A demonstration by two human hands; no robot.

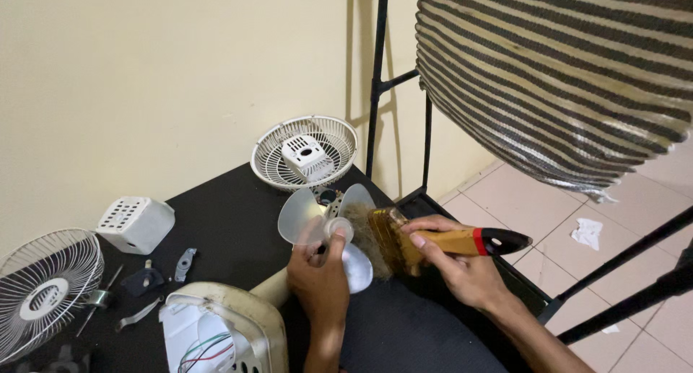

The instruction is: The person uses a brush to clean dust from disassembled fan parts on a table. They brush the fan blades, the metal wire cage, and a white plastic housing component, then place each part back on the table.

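Observation:
My left hand [319, 268] grips the hub of a translucent fan blade [303, 216], held up over the black table [231, 221]. My right hand [455, 265] holds a paintbrush [440, 241] by its wooden handle with a red and black tip. The brush's bristles [364, 232] press against the blade beside the hub. Under my left hand stands the cream fan body [231, 322], with coloured wires showing inside.
A white wire fan guard [303, 153] with a plastic housing in it lies at the table's far edge. Another guard [43, 290] sits at the left, near a white vented cover [136, 224] and small metal parts [184, 263]. A striped cloth [556, 77] hangs on a black rack at right.

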